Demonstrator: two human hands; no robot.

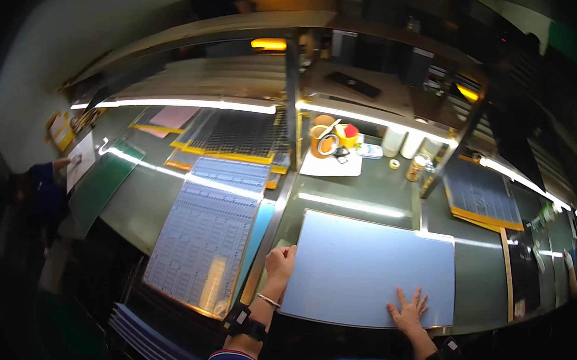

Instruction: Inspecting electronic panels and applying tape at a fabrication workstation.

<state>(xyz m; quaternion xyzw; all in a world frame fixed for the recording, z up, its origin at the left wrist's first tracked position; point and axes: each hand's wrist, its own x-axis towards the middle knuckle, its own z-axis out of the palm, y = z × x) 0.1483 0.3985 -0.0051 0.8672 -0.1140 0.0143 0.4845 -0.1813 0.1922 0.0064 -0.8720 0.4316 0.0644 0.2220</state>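
Plain pale-blue sheet — panel blue-grey, seemingly dark-gridded.

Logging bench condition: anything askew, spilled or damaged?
Nothing looks spilled or damaged. Mildly askew: the dark yellow-edged panels toward the back left are stacked unevenly, with corners jutting out from underneath. The plain blue sheet under the open right hand shows no visible bend or tear.

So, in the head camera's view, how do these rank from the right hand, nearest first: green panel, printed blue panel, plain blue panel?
1. Plain blue panel: under the right hand.
2. Printed blue panel: to the left.
3. Green panel: farther left.
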